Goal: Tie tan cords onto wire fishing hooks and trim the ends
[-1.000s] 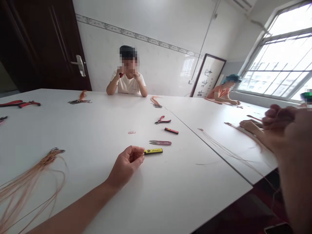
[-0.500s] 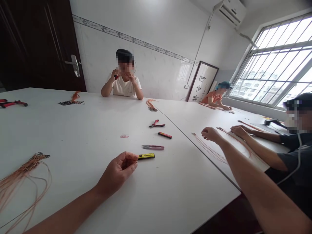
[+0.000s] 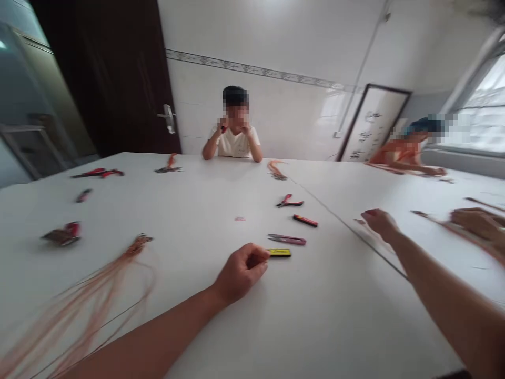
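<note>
White tabletop (image 3: 339, 316) across most of the view, with a thin dark seam (image 3: 335, 213) slanting away right of centre. Nearest, at lower left, a fanned bundle of copper-coloured cords (image 3: 136, 247), strands blurred, darker tips gathered at the far end. Next, low over the table, the left hand (image 3: 240, 271), thumb and fingertips brought together right at the left end of a yellow lighter-shaped bar (image 3: 280, 253). Cannot tell whether pinching that bar, something thinner, or only air. Just behind the bar, pink-handled snips (image 3: 294, 241), blades pointing left. A little farther, a red lighter-shaped bar (image 3: 305, 220), lying aslant; left of it, a small pinkish tag (image 3: 240, 218). Off to the right, beyond the seam, the right hand (image 3: 379, 223), fingers bent over thin pale cords (image 3: 374, 233). Too blurred to tell whether grasping the cords or merely above them. Farther right, at the edge of view, a co-worker's hand (image 3: 479, 223). Past the red bar, small red-handled pliers (image 3: 298, 203), handles spread. Near the far edge, an orange bundle (image 3: 276, 169). Behind that edge, a co-worker in a pale shirt (image 3: 239, 145), both hands raised; rightward, another in orange (image 3: 398, 152), bent over the table. At the back, dark door (image 3: 106, 79) and framed writing (image 3: 374, 121).
</note>
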`<state>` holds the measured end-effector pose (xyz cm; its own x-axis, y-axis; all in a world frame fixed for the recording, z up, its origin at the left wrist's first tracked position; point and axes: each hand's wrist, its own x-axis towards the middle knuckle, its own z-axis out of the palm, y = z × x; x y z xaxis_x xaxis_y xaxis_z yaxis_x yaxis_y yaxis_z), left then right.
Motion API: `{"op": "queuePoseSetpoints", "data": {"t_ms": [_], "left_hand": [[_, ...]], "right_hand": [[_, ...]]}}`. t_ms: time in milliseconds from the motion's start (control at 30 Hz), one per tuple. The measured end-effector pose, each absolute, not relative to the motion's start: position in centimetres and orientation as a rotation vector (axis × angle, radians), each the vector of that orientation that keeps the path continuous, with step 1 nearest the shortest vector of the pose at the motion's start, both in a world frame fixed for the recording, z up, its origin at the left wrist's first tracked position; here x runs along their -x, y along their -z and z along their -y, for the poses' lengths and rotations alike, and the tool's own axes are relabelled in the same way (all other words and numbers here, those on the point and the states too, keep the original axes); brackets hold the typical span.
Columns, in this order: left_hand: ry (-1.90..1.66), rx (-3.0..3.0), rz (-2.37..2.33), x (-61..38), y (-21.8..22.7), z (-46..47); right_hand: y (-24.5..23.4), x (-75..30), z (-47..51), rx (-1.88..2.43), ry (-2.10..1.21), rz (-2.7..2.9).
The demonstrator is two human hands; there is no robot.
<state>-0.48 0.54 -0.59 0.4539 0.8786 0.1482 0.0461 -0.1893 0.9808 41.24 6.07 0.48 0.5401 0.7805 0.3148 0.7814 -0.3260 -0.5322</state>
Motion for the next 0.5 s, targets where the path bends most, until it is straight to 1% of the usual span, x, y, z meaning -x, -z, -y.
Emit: {"op": "queuePoseSetpoints", "data": {"t_ms": [100,200,300,367,433,500], "left_hand": [[-0.949,-1.554,-0.758,0.6,1.1,-0.2],[-0.960,-1.538,-0.751,0.9,1.3,0.0],[-0.948,-1.518,-0.753,1.2,1.3,0.3],[-0.941,-1.521,-0.751,1.3,1.2,0.6],[-0.944,-1.552,-0.751,1.4,1.2,0.7],[-0.961,-1.646,-0.772,1.6,0.9,0.7]], "right_hand": [[-0.6,-34.3,-7.6,1.983,-0.063,1.381],[-0.2,-25.8,-7.7,1.712,-0.092,1.635],[0.8,-19.3,-5.8,1.317,0.255,1.847],[1.5,-17.1,-4.3,1.156,0.345,2.032],[2.0,-16.5,-3.2,1.063,0.317,2.169],[2.0,-16.8,-2.6,1.013,0.268,2.173]]}}
